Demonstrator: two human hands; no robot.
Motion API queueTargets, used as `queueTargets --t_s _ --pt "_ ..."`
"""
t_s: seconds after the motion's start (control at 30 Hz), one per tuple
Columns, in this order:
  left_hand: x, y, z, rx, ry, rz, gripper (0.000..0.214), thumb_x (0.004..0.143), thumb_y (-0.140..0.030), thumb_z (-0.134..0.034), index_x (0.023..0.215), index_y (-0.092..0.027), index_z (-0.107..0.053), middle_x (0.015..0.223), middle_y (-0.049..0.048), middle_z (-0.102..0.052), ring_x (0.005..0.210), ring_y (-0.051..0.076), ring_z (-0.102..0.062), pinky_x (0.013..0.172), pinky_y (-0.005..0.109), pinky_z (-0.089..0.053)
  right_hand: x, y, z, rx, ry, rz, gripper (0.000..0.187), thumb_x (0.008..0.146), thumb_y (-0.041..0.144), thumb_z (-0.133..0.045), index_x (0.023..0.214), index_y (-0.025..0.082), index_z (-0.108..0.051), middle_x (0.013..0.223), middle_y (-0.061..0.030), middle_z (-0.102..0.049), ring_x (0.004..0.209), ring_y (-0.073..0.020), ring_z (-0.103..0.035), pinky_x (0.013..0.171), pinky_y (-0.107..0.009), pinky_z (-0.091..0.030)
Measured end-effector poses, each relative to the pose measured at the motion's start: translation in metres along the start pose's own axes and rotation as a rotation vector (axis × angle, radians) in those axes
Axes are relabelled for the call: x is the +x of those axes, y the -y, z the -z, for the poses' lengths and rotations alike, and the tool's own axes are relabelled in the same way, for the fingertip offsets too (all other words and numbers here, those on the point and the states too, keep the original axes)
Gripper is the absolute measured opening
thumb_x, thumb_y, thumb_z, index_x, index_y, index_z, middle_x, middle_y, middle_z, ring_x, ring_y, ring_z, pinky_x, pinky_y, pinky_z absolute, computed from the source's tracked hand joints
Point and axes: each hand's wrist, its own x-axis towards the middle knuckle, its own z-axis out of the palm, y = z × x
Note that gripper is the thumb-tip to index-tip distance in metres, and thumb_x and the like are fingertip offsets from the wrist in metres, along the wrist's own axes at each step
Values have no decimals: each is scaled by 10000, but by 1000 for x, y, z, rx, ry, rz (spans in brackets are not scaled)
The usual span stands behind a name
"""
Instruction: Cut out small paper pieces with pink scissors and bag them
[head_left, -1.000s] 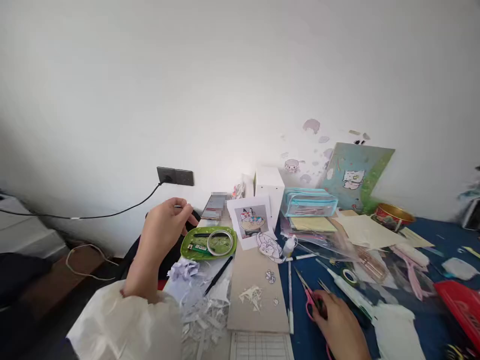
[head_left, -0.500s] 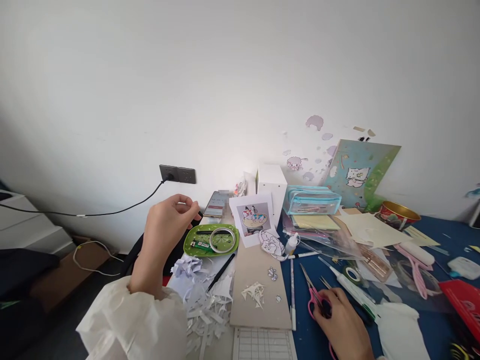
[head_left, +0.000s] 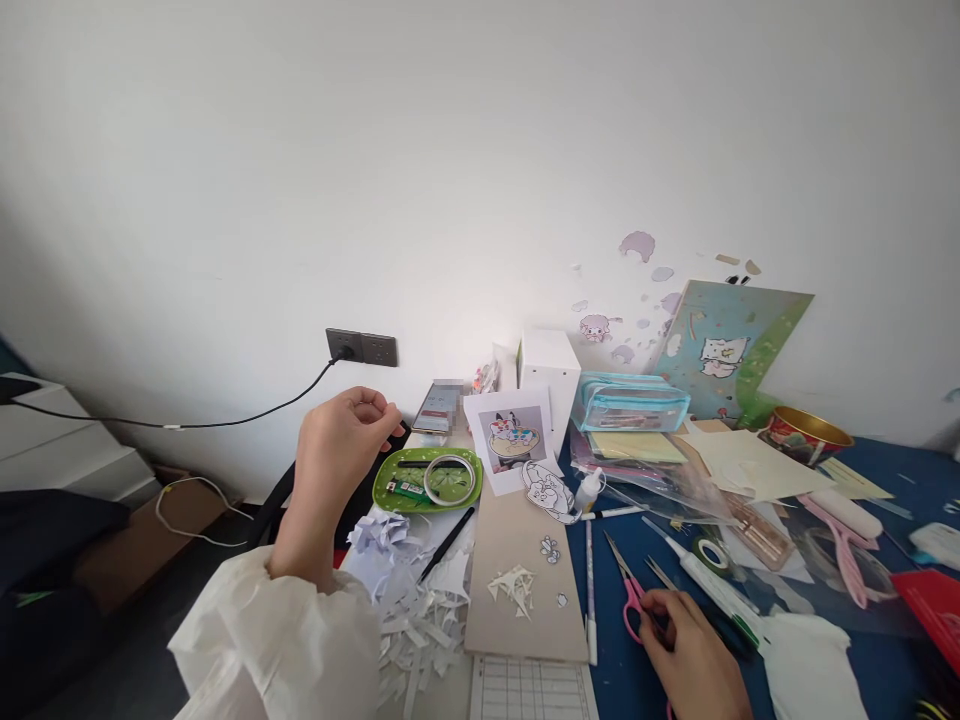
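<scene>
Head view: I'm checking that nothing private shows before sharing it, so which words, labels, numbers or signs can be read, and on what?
None can be read reliably.
Phone: screen text too small and blurred.
Red item at the right edge: pale marks too blurred.
Gridded sheet: ruled lines, no legible writing.

A socket, black cable plugged in, sits left of centre; purple stickers mark the wall. A red tin stands toward the right edge.
</scene>
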Motion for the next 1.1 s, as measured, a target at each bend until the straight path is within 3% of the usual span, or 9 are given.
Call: queueTargets --t_s 0.23,0.43,0.9,1.1 --pt "1 2 0 15 8 -6 100 715 -315 -545 661 -233 -524 576 -53 -678 527 164 -631 537 258 -458 0 3 4 2 21 -81 329 772 448 -405 882 229 -624 895 -88 -662 718 -219 -652 525 -282 -504" --pt "-1 0 1 23 -12 -28 117 725 -334 -540 663 -235 -532 585 -56 -681 532 163 -638 544 255 -454 1 8 9 -13 16 -149 217 755 392 -488 845 248 -623 788 -41 -695 636 -204 -668 467 -259 -453" --pt "-4 -4 6 20 -10 -77 118 724 -333 -562 671 -230 -538 586 -43 -684 528 165 -631 551 244 -447 -8 8 14 134 -174 -115 239 747 384 -520 806 240 -701 793 -70 -737 686 -259 -670 554 -319 -499" --pt "-4 -3 8 23 2 -100 116 738 -324 -562 697 -218 -538 616 -41 -690 551 156 -623 574 243 -440 -17 7 36 354 -179 -177 407 802 484 -513 997 181 -701 890 -103 -737 742 -265 -694 599 -339 -562"
